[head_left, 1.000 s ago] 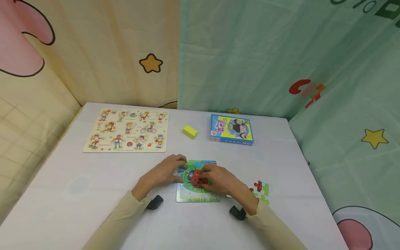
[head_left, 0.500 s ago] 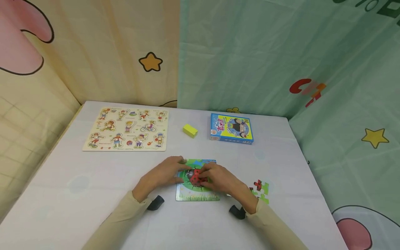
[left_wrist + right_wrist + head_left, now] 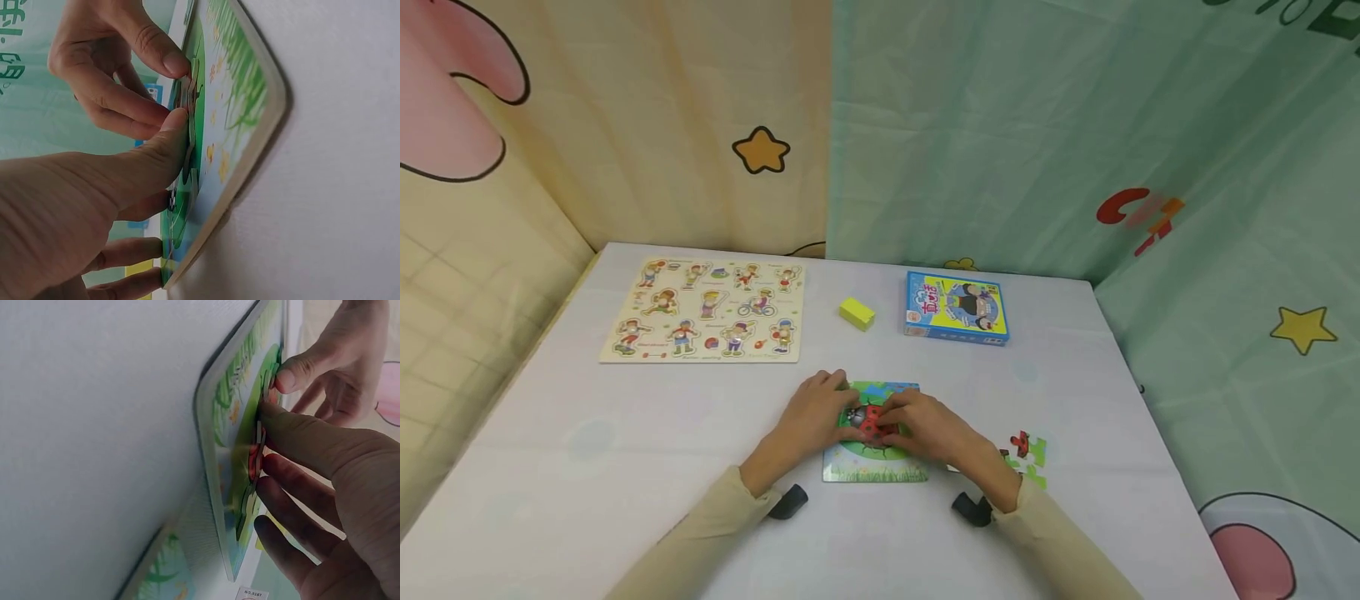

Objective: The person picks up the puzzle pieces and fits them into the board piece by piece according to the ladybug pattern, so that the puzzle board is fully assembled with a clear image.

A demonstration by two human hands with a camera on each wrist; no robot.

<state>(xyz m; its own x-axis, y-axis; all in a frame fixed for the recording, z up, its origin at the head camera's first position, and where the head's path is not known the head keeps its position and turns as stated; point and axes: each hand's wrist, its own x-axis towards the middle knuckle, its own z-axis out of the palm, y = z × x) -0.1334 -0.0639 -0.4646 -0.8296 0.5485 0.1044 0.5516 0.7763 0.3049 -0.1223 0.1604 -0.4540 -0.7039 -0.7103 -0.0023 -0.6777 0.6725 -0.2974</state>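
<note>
Your ladybird [image 3: 868,423] lies on the board [image 3: 874,476], between your hands and touched by both, its long axis running roughly from one hand to the other: head by your left hand [image 3: 811,414], rear by your right hand [image 3: 931,427]. Neither is clearly nearer. Your right thumb and index pinch a red part of it; your left fingers are spread over the board's left side, thumb tip against the ladybird's near edge. Any shift turns on that line between your thumbs. The other puzzle [image 3: 1036,452] sits just beyond your right wrist.
</note>
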